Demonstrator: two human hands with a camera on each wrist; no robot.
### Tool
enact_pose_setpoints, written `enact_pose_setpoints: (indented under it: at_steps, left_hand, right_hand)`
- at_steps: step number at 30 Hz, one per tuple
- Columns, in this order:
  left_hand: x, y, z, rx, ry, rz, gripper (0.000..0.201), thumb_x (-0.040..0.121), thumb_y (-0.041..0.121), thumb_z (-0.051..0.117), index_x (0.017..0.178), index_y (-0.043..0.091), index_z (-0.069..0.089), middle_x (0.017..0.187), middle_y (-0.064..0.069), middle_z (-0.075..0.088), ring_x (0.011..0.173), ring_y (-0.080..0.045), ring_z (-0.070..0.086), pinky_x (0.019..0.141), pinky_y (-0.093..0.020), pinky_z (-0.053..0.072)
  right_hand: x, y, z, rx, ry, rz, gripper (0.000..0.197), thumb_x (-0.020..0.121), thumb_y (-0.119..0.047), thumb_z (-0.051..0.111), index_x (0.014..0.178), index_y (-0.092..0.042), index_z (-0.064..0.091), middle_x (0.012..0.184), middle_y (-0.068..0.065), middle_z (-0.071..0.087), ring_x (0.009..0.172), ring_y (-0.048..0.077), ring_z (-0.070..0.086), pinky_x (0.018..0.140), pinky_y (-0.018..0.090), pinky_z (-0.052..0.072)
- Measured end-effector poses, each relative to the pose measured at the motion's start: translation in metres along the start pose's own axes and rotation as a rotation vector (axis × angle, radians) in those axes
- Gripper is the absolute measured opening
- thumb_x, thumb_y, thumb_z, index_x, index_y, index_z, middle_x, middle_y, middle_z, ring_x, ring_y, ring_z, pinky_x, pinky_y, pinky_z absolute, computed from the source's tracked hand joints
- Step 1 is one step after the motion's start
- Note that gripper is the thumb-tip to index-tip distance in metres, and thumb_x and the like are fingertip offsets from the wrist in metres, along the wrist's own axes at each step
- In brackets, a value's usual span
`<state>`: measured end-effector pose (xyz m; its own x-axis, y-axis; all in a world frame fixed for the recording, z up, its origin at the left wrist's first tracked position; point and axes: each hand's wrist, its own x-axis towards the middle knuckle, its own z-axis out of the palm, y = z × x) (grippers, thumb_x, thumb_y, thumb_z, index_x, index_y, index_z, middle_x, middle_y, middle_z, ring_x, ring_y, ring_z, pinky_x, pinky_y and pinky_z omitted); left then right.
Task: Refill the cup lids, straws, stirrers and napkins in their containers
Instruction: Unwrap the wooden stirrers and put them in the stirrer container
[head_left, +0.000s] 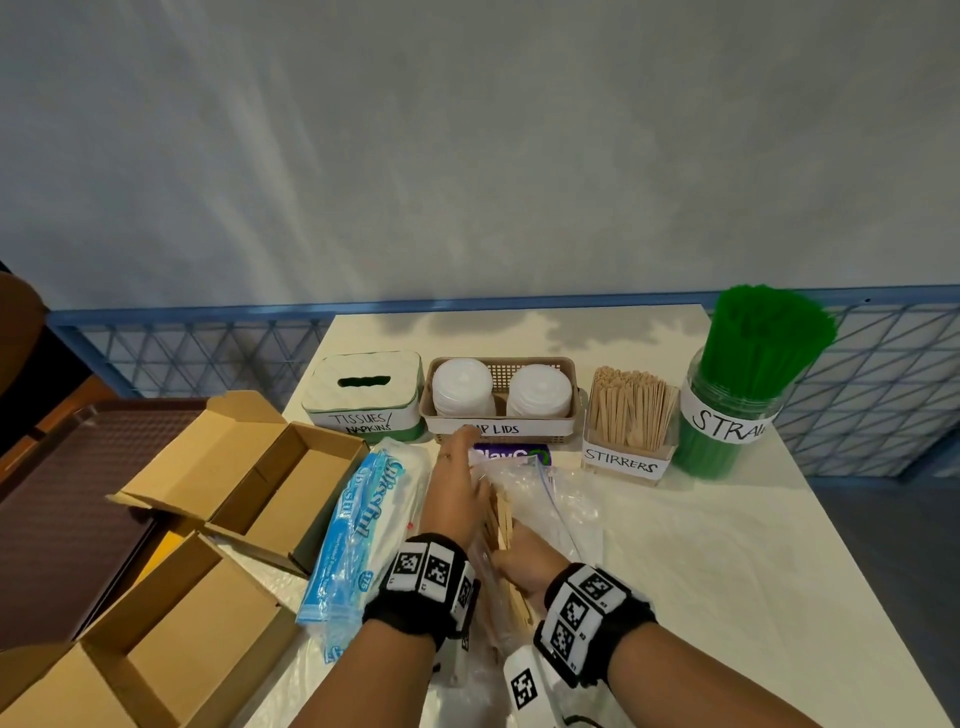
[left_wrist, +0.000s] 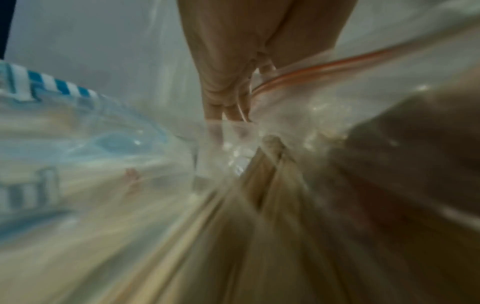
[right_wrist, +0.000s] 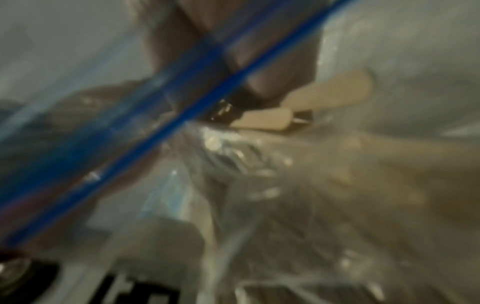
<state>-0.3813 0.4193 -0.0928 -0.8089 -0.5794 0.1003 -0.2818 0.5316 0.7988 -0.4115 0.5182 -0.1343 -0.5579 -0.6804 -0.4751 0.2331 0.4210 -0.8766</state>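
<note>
A clear zip bag (head_left: 556, 499) lies in front of me on the table, with a bundle of wooden stirrers (head_left: 503, 519) in it. My left hand (head_left: 457, 488) reaches forward along the bag, and its fingers (left_wrist: 223, 96) pinch the bag's zip edge (left_wrist: 324, 67). My right hand (head_left: 519, 564) grips the stirrer bundle near its lower end; stirrer tips (right_wrist: 342, 90) stick out past its fingers (right_wrist: 259, 78). Both wrist views are blurred. The labelled stirrers holder (head_left: 628, 421) stands at the back, well filled.
Along the back stand a tissue box (head_left: 363, 395), a cup lids basket (head_left: 566, 415) holding two lid stacks, and a jar of green straws (head_left: 737, 405). A blue napkin pack (head_left: 358, 525) lies left of my hands. Open cardboard boxes (head_left: 244, 478) and a brown tray (head_left: 67, 509) sit further left.
</note>
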Motion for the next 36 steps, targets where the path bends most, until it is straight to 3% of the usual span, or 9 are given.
enact_pose_setpoints:
  at_steps: [6, 10, 14, 17, 21, 24, 29, 32, 36]
  left_hand:
    - [0.006, 0.001, -0.008, 0.079, -0.163, -0.060, 0.035, 0.091, 0.000, 0.044, 0.122, 0.010, 0.057, 0.118, -0.008, 0.064, 0.109, -0.020, 0.058, 0.085, -0.017, 0.037]
    - [0.003, 0.006, -0.009, 0.125, -0.273, -0.026, 0.033, 0.093, 0.007, 0.045, 0.121, 0.013, 0.061, 0.116, -0.003, 0.066, 0.105, -0.014, 0.058, 0.084, -0.015, 0.036]
    - [0.005, 0.004, -0.009, 0.013, -0.167, -0.098, 0.026, 0.088, -0.001, 0.047, 0.105, 0.019, 0.051, 0.094, -0.013, 0.067, 0.080, -0.018, 0.058, 0.075, -0.030, 0.046]
    - [0.012, -0.002, -0.012, 0.059, -0.020, -0.137, 0.025, 0.085, -0.006, 0.050, 0.081, 0.016, 0.040, 0.082, -0.008, 0.059, 0.076, -0.021, 0.057, 0.066, -0.022, 0.041]
    - [0.017, -0.009, -0.018, 0.184, -0.013, -0.171, 0.041, 0.083, -0.003, 0.054, 0.054, 0.024, 0.044, 0.068, 0.000, 0.057, 0.073, -0.017, 0.055, 0.069, -0.020, 0.040]
    - [0.018, -0.018, -0.018, 0.223, -0.079, -0.206, 0.035, 0.083, -0.005, 0.053, 0.060, 0.020, 0.060, 0.069, 0.004, 0.060, 0.074, -0.013, 0.056, 0.078, -0.023, 0.044]
    - [0.017, -0.032, -0.020, 0.247, -0.136, -0.230, 0.033, 0.084, -0.009, 0.049, 0.069, 0.014, 0.068, 0.078, 0.000, 0.064, 0.082, -0.017, 0.063, 0.080, -0.025, 0.048]
    - [0.013, -0.031, -0.021, 0.322, -0.181, -0.223, 0.025, 0.087, -0.004, 0.049, 0.085, 0.005, 0.072, 0.080, 0.001, 0.061, 0.080, -0.012, 0.057, 0.082, -0.022, 0.045]
    - [0.012, -0.024, -0.022, 0.421, -0.277, -0.256, 0.026, 0.088, -0.001, 0.049, 0.091, 0.010, 0.072, 0.103, -0.006, 0.068, 0.098, -0.018, 0.061, 0.090, -0.020, 0.041]
  right_hand:
    - [0.028, 0.029, 0.000, 0.006, 0.065, 0.019, 0.098, 0.041, -0.023, 0.069, 0.135, -0.018, 0.043, 0.126, 0.005, 0.056, 0.120, 0.025, 0.051, 0.096, 0.043, 0.050]
    - [-0.003, -0.012, -0.004, -0.022, 0.055, 0.034, 0.038, 0.076, 0.013, 0.053, 0.106, -0.010, 0.049, 0.097, 0.008, 0.057, 0.099, 0.022, 0.055, 0.085, 0.033, 0.052]
    - [-0.001, -0.012, -0.004, 0.047, 0.064, 0.017, 0.033, 0.079, 0.015, 0.049, 0.104, -0.005, 0.057, 0.081, 0.004, 0.056, 0.074, 0.012, 0.054, 0.060, 0.019, 0.047]
    - [-0.001, -0.010, 0.000, 0.036, 0.016, -0.003, 0.023, 0.073, 0.007, 0.054, 0.081, -0.013, 0.059, 0.076, 0.006, 0.056, 0.076, 0.018, 0.055, 0.072, 0.031, 0.048]
    - [-0.007, -0.013, 0.000, 0.058, -0.063, -0.060, 0.023, 0.067, -0.002, 0.059, 0.086, -0.014, 0.060, 0.083, 0.008, 0.060, 0.084, 0.022, 0.058, 0.079, 0.034, 0.050]
    - [-0.015, -0.016, -0.002, 0.112, -0.055, -0.112, 0.024, 0.076, 0.005, 0.058, 0.090, -0.015, 0.060, 0.081, 0.001, 0.061, 0.081, 0.016, 0.059, 0.073, 0.024, 0.049]
    - [-0.024, -0.023, -0.008, 0.171, 0.016, -0.265, 0.001, 0.086, -0.011, 0.058, 0.086, -0.012, 0.059, 0.073, 0.004, 0.062, 0.079, 0.015, 0.060, 0.088, 0.029, 0.048]
    - [-0.027, -0.036, -0.016, 0.249, 0.155, -0.335, 0.015, 0.093, -0.015, 0.053, 0.079, -0.012, 0.058, 0.065, 0.002, 0.058, 0.072, 0.014, 0.058, 0.079, 0.020, 0.046]
    - [-0.027, -0.054, -0.030, 0.384, 0.351, -0.356, 0.027, 0.093, -0.020, 0.054, 0.067, -0.013, 0.058, 0.061, 0.001, 0.055, 0.067, 0.015, 0.055, 0.081, 0.033, 0.045]
